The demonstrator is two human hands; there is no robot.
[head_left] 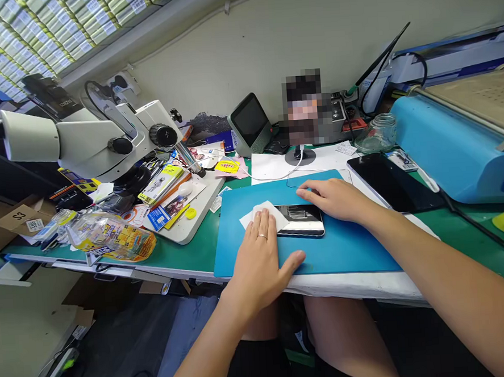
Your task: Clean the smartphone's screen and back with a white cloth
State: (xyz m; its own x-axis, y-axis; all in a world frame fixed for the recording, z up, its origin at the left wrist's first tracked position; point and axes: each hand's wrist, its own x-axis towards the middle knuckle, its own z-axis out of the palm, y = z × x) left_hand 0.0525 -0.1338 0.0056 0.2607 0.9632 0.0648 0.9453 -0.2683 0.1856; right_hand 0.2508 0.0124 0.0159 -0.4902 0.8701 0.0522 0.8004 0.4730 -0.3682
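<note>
A smartphone (305, 227) with a dark, shiny face lies flat on a blue mat (256, 262). Over its left part is a small white wipe (274, 210), partly under my fingers. My left hand (259, 262) presses the wipe down with straight, flat fingers, its thumb stretched out to the right. A ring is on one finger. At the phone's upper right corner rests my right hand (333, 198), its fingers stretched out to the left and slightly bent. Its palm side is hidden, and I see nothing held in it.
A microscope (91, 141) stands at left over booklets and a plastic bag (114, 237). Behind the mat are a small display (250, 123) and a white cable (272, 178). To the right lie a dark tablet (392, 183), a glass jar (383, 132) and a blue machine (454, 142).
</note>
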